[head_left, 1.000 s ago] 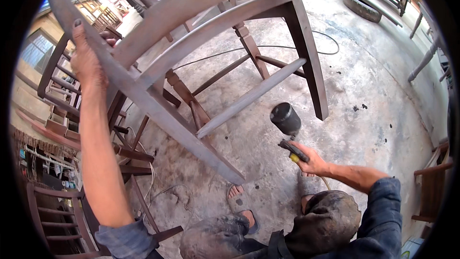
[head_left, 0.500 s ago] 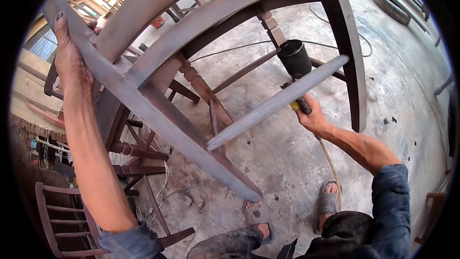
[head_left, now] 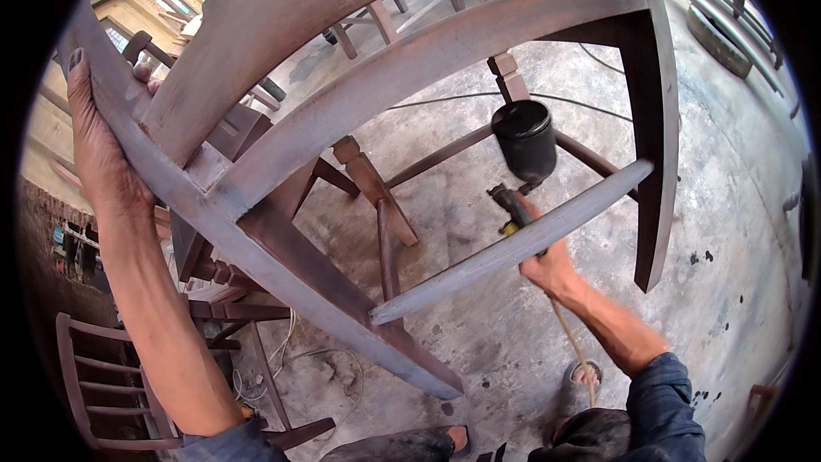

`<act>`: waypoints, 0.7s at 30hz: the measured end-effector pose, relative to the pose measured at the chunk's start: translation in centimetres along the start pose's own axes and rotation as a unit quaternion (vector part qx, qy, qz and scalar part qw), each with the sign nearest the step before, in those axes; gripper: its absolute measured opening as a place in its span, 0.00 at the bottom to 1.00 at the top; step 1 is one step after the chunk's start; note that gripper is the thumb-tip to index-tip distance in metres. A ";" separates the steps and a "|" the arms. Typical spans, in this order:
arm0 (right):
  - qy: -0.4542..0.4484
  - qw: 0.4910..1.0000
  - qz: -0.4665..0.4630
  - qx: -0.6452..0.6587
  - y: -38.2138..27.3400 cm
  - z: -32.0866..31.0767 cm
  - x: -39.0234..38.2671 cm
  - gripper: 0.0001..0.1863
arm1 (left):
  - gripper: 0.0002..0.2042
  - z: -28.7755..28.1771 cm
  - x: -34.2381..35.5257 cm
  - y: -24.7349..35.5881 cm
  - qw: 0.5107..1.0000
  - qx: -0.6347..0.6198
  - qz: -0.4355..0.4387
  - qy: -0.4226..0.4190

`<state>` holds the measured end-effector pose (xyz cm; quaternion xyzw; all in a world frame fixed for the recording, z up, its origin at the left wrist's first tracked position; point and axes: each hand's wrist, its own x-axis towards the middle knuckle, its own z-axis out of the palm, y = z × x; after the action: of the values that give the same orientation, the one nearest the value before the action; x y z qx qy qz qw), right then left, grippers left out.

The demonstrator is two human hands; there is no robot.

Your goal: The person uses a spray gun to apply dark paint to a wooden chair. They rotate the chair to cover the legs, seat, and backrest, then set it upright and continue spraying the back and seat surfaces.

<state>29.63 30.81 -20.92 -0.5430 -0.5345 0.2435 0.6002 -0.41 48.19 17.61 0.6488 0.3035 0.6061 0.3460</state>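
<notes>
A greyish-brown wooden chair frame (head_left: 410,58) is tilted in front of me, its curved back slats and long side rails showing. My left hand (head_left: 107,154) is closed round the chair's upper left post, thumb on the near side. My right hand (head_left: 552,267) grips a spray gun (head_left: 518,210) with a black cup (head_left: 525,141) on top. The gun is below and beyond the chair's pale stretcher (head_left: 522,244), which hides part of it and of my fingers. A tan hose (head_left: 568,338) runs down from the gun's handle. No spray is visible.
Another slatted brown chair (head_left: 107,385) stands at the lower left, with pale cables (head_left: 291,351) on the floor close by. A dark cable (head_left: 457,98) crosses the stained concrete floor. At the far right lies a tyre-like dark ring (head_left: 717,44) beneath long rails.
The chair has shifted right and down in view, its slats now nearer. My right hand and the spray gun have moved down, and the gun's cup stands more upright.
</notes>
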 end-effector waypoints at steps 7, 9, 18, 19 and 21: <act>-0.082 0.996 0.020 0.000 -1.0 2.4 -0.8 0.32 | 0.23 0.9 -0.6 0.1 1.000 0.006 -0.010 0.024; -0.068 0.997 0.023 -0.014 -1.0 2.0 -0.5 0.32 | 0.23 0.7 -0.4 -0.1 0.999 0.018 0.000 0.042; 0.041 0.995 0.018 -0.094 2.1 -2.6 0.3 0.35 | 0.27 0.7 -0.3 -1.1 0.998 0.020 0.026 0.050; 0.047 0.994 0.003 -0.100 2.0 -2.7 0.5 0.36 | 0.27 0.3 -0.2 -0.7 0.998 0.029 0.027 0.053; 0.012 0.995 0.048 -0.082 1.8 -3.1 0.6 0.35 | 0.27 -0.3 -0.2 -0.1 0.997 0.045 0.032 0.055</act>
<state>33.10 30.67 -21.85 -0.6184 -0.5184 0.2211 0.5477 -0.71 48.08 17.40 0.6389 0.3279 0.6374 0.2794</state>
